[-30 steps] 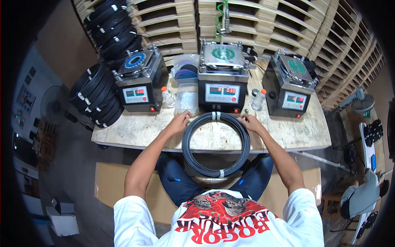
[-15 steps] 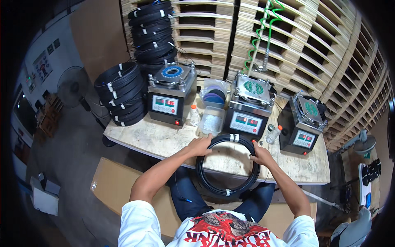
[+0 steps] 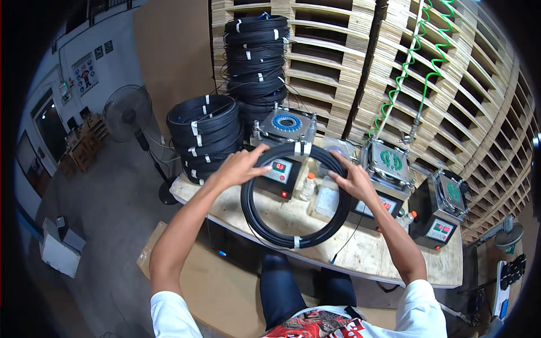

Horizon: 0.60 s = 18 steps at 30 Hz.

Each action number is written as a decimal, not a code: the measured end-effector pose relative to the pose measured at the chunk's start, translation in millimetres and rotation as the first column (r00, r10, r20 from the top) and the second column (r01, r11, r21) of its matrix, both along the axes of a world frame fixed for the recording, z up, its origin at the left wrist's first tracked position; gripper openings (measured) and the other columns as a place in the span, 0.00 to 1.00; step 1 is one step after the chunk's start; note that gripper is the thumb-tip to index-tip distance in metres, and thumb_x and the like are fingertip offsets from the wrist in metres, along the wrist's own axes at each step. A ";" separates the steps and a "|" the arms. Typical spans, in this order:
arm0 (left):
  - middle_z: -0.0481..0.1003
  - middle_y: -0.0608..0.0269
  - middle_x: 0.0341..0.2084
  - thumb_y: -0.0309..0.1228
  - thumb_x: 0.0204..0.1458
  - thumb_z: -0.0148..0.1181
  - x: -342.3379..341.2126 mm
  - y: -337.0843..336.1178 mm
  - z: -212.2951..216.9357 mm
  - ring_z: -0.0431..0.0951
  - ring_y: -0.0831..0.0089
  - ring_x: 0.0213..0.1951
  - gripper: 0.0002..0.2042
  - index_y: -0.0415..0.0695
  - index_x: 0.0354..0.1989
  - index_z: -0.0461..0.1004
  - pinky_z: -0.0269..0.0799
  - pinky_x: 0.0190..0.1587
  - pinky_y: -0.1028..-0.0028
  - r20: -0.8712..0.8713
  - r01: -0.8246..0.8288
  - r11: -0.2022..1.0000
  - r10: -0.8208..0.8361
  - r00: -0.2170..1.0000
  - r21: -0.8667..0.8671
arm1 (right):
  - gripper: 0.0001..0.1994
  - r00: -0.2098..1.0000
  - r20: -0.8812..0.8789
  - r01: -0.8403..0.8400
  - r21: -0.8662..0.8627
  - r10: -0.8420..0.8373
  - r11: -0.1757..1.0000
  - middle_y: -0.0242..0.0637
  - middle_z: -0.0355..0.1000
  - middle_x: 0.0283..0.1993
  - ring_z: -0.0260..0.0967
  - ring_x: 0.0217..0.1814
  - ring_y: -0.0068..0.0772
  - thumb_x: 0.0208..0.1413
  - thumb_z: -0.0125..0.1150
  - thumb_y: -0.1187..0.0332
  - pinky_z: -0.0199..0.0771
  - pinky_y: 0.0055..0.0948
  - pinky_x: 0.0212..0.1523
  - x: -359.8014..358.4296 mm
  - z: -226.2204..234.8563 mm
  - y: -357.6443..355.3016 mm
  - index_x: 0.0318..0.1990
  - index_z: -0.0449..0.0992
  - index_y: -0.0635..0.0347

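Black cable coil (image 3: 261,230), one, mid-frame, held by both hands in front of the table (image 3: 360,250). Left hand (image 3: 239,167) pinches its upper left rim, thumb on the inner side, fingertips at the outer edge. Right hand (image 3: 355,179) pinches the upper right rim, index along the outer edge, thumb bent inward. Three white tape bands (image 3: 297,242) on the coil: two side by side at top, one at bottom. Two loose blue-tipped cable ends (image 3: 333,260): one right of the coil over the table, one lower left.

Outward: three machines with displays. Left machine (image 3: 287,181) partly behind the coil, blue ring fixture on top; middle machine (image 3: 390,185) and right machine (image 3: 433,223) carry green fixtures. Two orange-capped bottles (image 3: 307,189), one tray (image 3: 327,201) of whitish stuff seen through the ring. Two stacks of black coils (image 3: 256,62), upper middle-left, one taller. One fan (image 3: 128,110), upper left. Pallets (image 3: 332,39) along the top.

Versus half a second ago: view has swung left; coil is up off the lap edge, now overlapping the left machine instead of sitting before the middle one. Both hands keep their grip.
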<state>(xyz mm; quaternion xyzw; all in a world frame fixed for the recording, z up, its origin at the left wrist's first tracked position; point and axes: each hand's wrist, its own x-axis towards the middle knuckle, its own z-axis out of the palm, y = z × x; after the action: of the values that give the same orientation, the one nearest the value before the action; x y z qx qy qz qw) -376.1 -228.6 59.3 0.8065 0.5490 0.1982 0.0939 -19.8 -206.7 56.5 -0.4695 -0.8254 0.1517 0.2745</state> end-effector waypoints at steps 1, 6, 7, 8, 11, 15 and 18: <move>0.79 0.38 0.32 0.52 0.57 0.59 -11.1 13.6 8.7 0.80 0.39 0.40 0.29 0.50 0.62 0.63 0.74 0.44 0.49 0.029 -0.001 0.998 -0.001 1.000 0.065 | 0.33 0.998 0.023 0.054 -0.005 -0.054 0.999 0.47 0.75 0.22 0.77 0.25 0.47 0.56 0.62 0.46 0.73 0.42 0.33 -13.1 12.0 11.1 0.68 0.66 0.43; 0.80 0.43 0.40 0.51 0.56 0.60 -54.7 85.4 62.8 0.79 0.44 0.46 0.28 0.53 0.63 0.66 0.73 0.48 0.52 -0.023 -0.037 0.997 0.038 0.999 0.075 | 0.33 0.997 -0.065 0.033 0.029 -0.031 0.999 0.45 0.74 0.20 0.75 0.24 0.43 0.58 0.57 0.42 0.71 0.42 0.31 -61.9 42.8 82.1 0.68 0.67 0.43; 0.80 0.44 0.42 0.51 0.56 0.60 -59.8 102.8 66.9 0.79 0.46 0.47 0.29 0.52 0.63 0.66 0.73 0.49 0.53 -0.028 -0.023 0.999 0.024 0.999 0.046 | 0.32 0.995 -0.102 0.030 0.057 -0.024 0.998 0.44 0.74 0.20 0.74 0.23 0.41 0.58 0.57 0.42 0.71 0.41 0.30 -64.6 30.3 105.4 0.68 0.67 0.43; 0.80 0.46 0.43 0.52 0.57 0.60 -65.6 119.7 71.2 0.79 0.47 0.48 0.29 0.52 0.63 0.66 0.73 0.50 0.53 -0.034 -0.009 1.000 0.009 0.999 0.017 | 0.32 0.990 -0.137 0.029 0.086 -0.017 0.996 0.44 0.73 0.19 0.73 0.22 0.40 0.58 0.57 0.42 0.70 0.40 0.30 -72.9 27.9 118.6 0.68 0.67 0.43; 0.80 0.49 0.45 0.50 0.58 0.59 -80.8 167.2 66.8 0.79 0.49 0.49 0.28 0.52 0.64 0.66 0.72 0.52 0.54 -0.055 0.001 0.997 -0.006 0.998 -0.083 | 0.32 0.987 -0.141 0.068 -0.081 -0.079 0.994 0.43 0.72 0.19 0.71 0.21 0.38 0.58 0.57 0.43 0.70 0.38 0.29 -83.6 28.8 142.7 0.67 0.68 0.44; 0.79 0.42 0.42 0.43 0.59 0.61 -80.2 208.1 49.4 0.80 0.49 0.46 0.27 0.47 0.64 0.63 0.72 0.50 0.60 -0.056 0.051 0.980 -0.063 0.996 -0.191 | 0.32 0.979 -0.194 0.060 -0.054 -0.070 0.997 0.47 0.70 0.19 0.74 0.24 0.40 0.59 0.56 0.42 0.71 0.42 0.33 -90.7 5.1 175.0 0.67 0.68 0.46; 0.78 0.40 0.46 0.45 0.60 0.59 -92.0 233.3 29.0 0.79 0.51 0.49 0.28 0.44 0.65 0.63 0.71 0.53 0.62 0.064 0.141 0.950 -0.128 0.990 -0.279 | 0.34 0.982 -0.066 0.158 -0.220 -0.176 0.963 0.50 0.73 0.22 0.78 0.30 0.47 0.58 0.56 0.39 0.73 0.43 0.39 -91.2 4.4 180.0 0.68 0.66 0.44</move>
<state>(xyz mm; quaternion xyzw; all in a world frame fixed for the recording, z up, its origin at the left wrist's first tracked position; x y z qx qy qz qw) -468.2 4.7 88.2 0.8157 0.5131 0.1289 0.2340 -110.9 -26.7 61.0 -0.5574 -0.7493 0.2356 0.2689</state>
